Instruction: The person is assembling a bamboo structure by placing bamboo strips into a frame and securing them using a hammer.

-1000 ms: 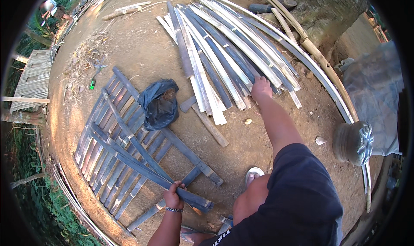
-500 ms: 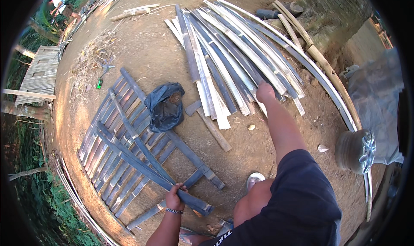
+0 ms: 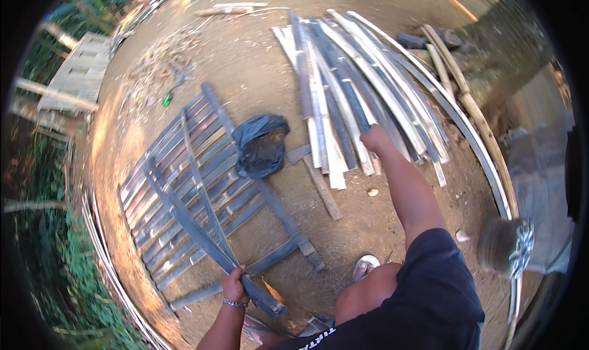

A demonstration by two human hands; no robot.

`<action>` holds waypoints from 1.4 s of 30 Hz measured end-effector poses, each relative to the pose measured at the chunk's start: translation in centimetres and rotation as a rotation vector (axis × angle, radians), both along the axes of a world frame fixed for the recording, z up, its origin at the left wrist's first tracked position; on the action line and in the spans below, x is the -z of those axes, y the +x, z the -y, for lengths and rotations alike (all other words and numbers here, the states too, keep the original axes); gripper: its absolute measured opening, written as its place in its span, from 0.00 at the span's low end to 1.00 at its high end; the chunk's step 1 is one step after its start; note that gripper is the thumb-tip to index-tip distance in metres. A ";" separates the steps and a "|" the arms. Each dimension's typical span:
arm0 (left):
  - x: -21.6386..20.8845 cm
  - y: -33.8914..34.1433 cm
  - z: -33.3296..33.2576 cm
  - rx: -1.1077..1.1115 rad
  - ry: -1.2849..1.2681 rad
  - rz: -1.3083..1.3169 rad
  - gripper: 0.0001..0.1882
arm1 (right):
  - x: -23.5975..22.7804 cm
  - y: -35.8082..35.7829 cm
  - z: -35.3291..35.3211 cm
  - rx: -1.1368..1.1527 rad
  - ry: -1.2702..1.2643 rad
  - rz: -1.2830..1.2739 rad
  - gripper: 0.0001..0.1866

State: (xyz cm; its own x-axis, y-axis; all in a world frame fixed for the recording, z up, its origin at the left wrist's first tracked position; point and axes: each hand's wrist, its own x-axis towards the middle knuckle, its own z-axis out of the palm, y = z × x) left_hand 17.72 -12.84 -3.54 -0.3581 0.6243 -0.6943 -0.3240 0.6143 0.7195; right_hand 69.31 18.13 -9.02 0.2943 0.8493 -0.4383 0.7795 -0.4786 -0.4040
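Note:
My left hand (image 3: 234, 287) is closed around two dark bamboo slats (image 3: 201, 238), which fan apart toward their far ends. They reach over a ladder-like frame of bamboo slats (image 3: 248, 214) lying on the ground. Farther out, my right hand (image 3: 377, 140) is on the spread pile of split bamboo slats (image 3: 334, 83), its fingers closed at one slat among the others. The fingertips are partly hidden by the hand itself. Some slats in the pile are dark, others pale.
A black plastic bag (image 3: 262, 157) sits on the frame's edge. Beside it lies a hatchet-like tool with a wooden handle (image 3: 323, 189). A tree trunk (image 3: 512, 40), long poles (image 3: 463, 95) and a large clear plastic container (image 3: 498, 246) stand or lie rightward. My sandalled foot (image 3: 366, 267) is below.
The view has swung, so the ground things appear farther right. My right hand has shifted leftward across the pile to another slat. The two slats in my left hand have spread and turned slightly.

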 end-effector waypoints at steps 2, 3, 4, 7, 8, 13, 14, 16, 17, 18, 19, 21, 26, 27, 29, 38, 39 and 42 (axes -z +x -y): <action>0.2 -1.2 0.5 0.014 -0.006 -0.052 0.07 | -0.1 -2.3 0.7 0.227 0.142 -0.042 0.31; 0.3 -1.9 1.0 0.017 -0.011 -0.079 0.07 | 0.5 -3.2 1.1 0.234 0.185 -0.065 0.32; -0.2 -1.6 1.2 0.011 -0.017 -0.077 0.07 | 1.3 -3.9 2.9 0.260 0.325 -0.069 0.27; -1.0 -1.9 3.1 -0.054 0.101 -0.171 0.07 | 4.3 -5.6 8.8 0.211 0.318 -0.062 0.24; -1.2 -1.4 2.9 -0.059 0.130 -0.187 0.08 | 5.5 -4.6 11.5 0.184 0.315 -0.061 0.21; -0.7 -3.0 4.0 -0.059 0.169 -0.355 0.11 | 8.7 -4.4 26.3 0.158 0.077 -0.120 0.20; -1.9 -2.5 2.9 -0.039 0.143 -0.331 0.12 | 8.6 -3.7 28.1 0.107 0.078 -0.065 0.24; -1.4 -3.3 2.0 -0.005 0.169 -0.427 0.13 | 7.9 -3.8 28.6 0.059 0.146 0.050 0.31; -1.1 -3.7 1.6 0.014 0.181 -0.473 0.13 | 7.4 -4.3 28.4 0.061 0.209 0.120 0.34; -1.2 -4.4 1.3 0.027 0.178 -0.480 0.13 | 6.4 -5.4 28.0 0.062 0.268 0.183 0.37; -1.6 -5.4 1.0 0.042 0.175 -0.490 0.14 | 5.3 -6.2 26.8 -0.043 0.323 0.156 0.37; -2.4 -6.3 -0.1 0.092 0.172 -0.521 0.16 | 1.2 -8.2 22.1 -0.241 0.444 0.125 0.38; -7.3 -7.6 -2.8 0.158 0.238 -0.615 0.16 | -7.4 -18.8 13.4 -0.669 0.578 -0.213 0.32; -7.7 -8.6 -3.0 0.163 0.262 -0.625 0.16 | -8.1 -21.7 12.4 -0.747 0.602 -0.248 0.31; -8.2 -11.3 -2.8 0.172 0.299 -0.646 0.17 | -13.6 -28.7 11.9 -0.898 0.628 -0.411 0.31; -14.5 -18.9 -0.4 0.357 0.385 -0.443 0.17 | -22.7 -46.6 6.7 -0.544 1.024 -0.416 0.40; -14.5 -19.9 0.4 0.366 0.396 -0.368 0.17 | -23.9 -47.4 5.8 -0.544 1.277 -0.258 0.42; -14.0 -23.5 5.3 0.413 0.370 -0.213 0.16 | -28.3 -49.0 4.3 -0.920 1.326 0.085 0.44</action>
State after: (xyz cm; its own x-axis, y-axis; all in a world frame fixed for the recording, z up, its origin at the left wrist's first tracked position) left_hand -5.79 -18.14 10.50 -0.1416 0.9284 -0.3435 0.0637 0.3548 0.9328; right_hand 20.34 13.82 19.32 -0.5184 0.4912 0.7000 0.6312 0.7720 -0.0743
